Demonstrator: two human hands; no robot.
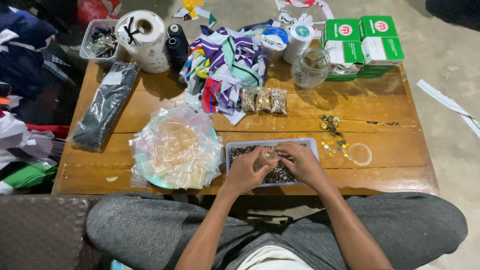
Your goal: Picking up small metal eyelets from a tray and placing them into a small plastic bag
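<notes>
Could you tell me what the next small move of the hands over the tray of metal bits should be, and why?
Probably the right hand should drop its pinch of small metal pieces into the little clear bag that the left hand holds over the tray. Both hands meet at the bag, and three filled bags already lie further back on the table.

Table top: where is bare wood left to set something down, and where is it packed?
On the table, bare wood lies right of the loose eyelets and below the green boxes, plus a strip between the black packet and the fabric pile. The back edge and the tray under both hands are crowded.
</notes>
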